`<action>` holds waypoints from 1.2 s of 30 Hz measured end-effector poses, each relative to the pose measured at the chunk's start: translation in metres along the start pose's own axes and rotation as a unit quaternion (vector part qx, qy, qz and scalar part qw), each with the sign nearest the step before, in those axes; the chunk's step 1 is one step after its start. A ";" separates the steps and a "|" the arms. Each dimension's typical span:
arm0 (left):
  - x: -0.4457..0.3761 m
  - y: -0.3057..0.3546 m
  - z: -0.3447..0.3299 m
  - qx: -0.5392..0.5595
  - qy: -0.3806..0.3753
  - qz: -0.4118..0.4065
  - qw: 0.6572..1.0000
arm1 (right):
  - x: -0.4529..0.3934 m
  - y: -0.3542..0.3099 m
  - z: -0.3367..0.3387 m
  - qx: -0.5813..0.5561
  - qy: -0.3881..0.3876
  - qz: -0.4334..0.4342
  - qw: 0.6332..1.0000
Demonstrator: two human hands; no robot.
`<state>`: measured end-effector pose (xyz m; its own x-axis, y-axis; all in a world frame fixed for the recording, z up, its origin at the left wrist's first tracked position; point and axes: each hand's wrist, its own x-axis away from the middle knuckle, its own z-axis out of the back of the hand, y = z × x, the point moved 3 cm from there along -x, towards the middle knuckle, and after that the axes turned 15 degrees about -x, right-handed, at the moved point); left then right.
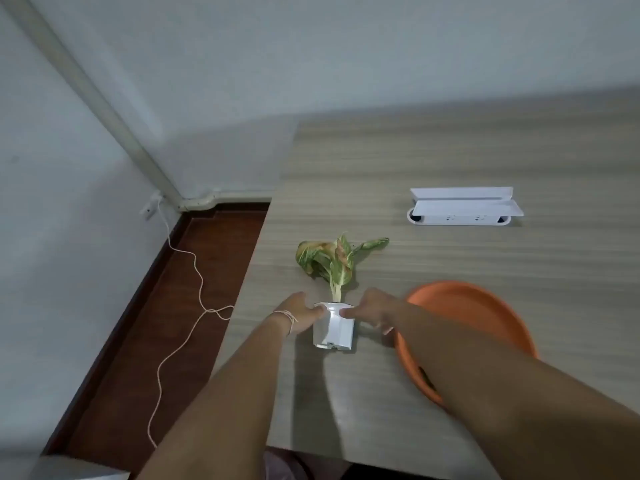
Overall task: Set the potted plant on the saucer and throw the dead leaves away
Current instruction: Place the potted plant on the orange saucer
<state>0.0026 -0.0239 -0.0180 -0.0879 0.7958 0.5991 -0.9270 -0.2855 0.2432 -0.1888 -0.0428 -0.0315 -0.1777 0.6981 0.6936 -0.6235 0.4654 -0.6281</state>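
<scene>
A small white pot (334, 330) stands on the wooden table (450, 150) near its left edge. From it grows a plant (332, 261) with green, variegated leaves; one leaf at the left (309, 252) is yellowed and curled. My left hand (301, 313) grips the pot's left rim with the thumb on top. My right hand (372, 310) grips the right rim. An orange saucer (460, 306) lies on the table just right of the pot, partly hidden under my right forearm.
A white power strip box with an open lid (462, 207) sits further back on the table. Left of the table is dark red floor (166, 323) with a thin white cable (187, 306) running from a wall plug. Grey walls stand behind.
</scene>
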 end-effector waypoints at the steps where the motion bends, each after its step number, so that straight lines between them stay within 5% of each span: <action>1: 0.000 0.000 -0.001 0.000 -0.004 -0.004 1.000 | -0.002 0.002 -0.007 -0.006 -0.008 -0.009 1.000; 7: -0.007 -0.004 -0.026 0.118 -0.070 0.002 0.991 | -0.015 0.010 -0.027 -0.091 0.015 -0.010 0.996; 16: -0.017 0.039 -0.018 0.116 0.065 -0.051 0.990 | -0.012 0.025 -0.004 -0.151 0.112 0.048 0.981; 24: 0.004 0.165 -0.030 0.226 0.130 -0.168 0.951 | 0.052 0.083 0.089 -0.308 0.284 0.157 0.894; 36: 0.018 0.223 -0.111 0.144 0.105 -0.230 0.957 | 0.075 0.185 0.114 -0.336 0.271 0.131 0.893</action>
<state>-0.2459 -0.0142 -0.0374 0.2060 0.9539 0.2183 -0.7487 0.0100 0.6628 -0.4045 0.0336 -0.0560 0.2570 0.9064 0.3352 0.0157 0.3428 -0.9393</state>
